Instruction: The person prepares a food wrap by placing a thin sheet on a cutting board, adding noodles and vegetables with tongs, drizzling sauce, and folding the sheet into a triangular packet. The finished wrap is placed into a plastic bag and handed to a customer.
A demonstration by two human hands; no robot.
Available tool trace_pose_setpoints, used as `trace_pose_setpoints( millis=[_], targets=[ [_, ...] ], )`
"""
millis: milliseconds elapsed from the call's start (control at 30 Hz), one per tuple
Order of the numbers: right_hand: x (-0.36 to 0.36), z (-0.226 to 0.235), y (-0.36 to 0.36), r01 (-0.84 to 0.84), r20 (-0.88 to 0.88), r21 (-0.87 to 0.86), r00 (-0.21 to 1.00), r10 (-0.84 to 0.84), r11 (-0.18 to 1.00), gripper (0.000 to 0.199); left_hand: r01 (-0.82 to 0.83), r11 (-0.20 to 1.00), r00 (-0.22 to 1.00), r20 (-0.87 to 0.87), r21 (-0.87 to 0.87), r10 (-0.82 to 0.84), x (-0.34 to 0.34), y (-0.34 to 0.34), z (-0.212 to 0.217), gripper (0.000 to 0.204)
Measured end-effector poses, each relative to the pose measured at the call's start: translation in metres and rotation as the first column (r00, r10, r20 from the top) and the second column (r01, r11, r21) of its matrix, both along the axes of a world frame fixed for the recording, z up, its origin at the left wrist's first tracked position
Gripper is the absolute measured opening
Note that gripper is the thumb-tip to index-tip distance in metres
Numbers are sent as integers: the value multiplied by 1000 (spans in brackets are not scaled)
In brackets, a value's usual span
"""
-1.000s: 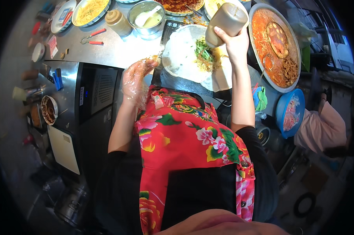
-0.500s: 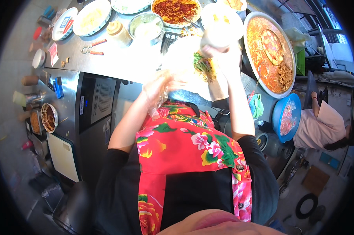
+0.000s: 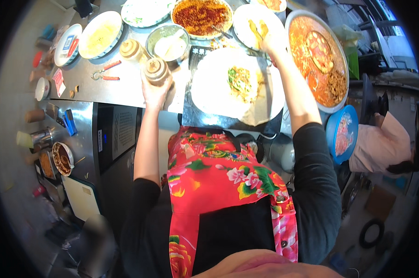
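A brown shaker point(image 3: 156, 70) is gripped from below by the left hand point(image 3: 155, 91), the fingers wrapped round its base, and is held upright over the steel table point(image 3: 121, 90), just left of a dark griddle point(image 3: 205, 118). On the griddle a thin white crepe point(image 3: 209, 88) is spread, with a small heap of greens and filling point(image 3: 239, 81) lying near its middle. The right hand point(image 3: 272, 44) is stretched forward past the far edge of the crepe, at the rim of a white plate point(image 3: 246, 16) that carries yellow strips point(image 3: 257, 30); whether anything is pinched in that hand cannot be told. A second brown shaker point(image 3: 131, 48) stands just behind the first, beside a steel bowl point(image 3: 165, 44) of pale sauce. A bowl of red chilli point(image 3: 201, 16) is seen behind that, and a large round tray point(image 3: 318, 58) of red stewed food lies to the right. Red-handled pliers point(image 3: 104, 73) lie on the table at the left.
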State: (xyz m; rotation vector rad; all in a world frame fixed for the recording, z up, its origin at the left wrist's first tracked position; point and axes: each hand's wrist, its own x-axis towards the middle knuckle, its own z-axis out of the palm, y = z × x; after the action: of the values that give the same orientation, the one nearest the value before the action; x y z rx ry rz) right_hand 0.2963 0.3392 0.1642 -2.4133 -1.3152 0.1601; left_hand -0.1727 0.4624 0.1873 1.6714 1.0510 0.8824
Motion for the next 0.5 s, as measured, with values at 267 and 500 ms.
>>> trace_pose_setpoints(
  millis=[267,500],
  targets=[
    [-87,96,-70,22,130,-97,992,-9,995,60,-14,991,991,-128,133,32,-12,-16,12,94],
    [-188,96,-174,-77,-129,-227,990,48,971,53,127,983,984,-108,-131,-142,-29,-89,50,31]
  ],
)
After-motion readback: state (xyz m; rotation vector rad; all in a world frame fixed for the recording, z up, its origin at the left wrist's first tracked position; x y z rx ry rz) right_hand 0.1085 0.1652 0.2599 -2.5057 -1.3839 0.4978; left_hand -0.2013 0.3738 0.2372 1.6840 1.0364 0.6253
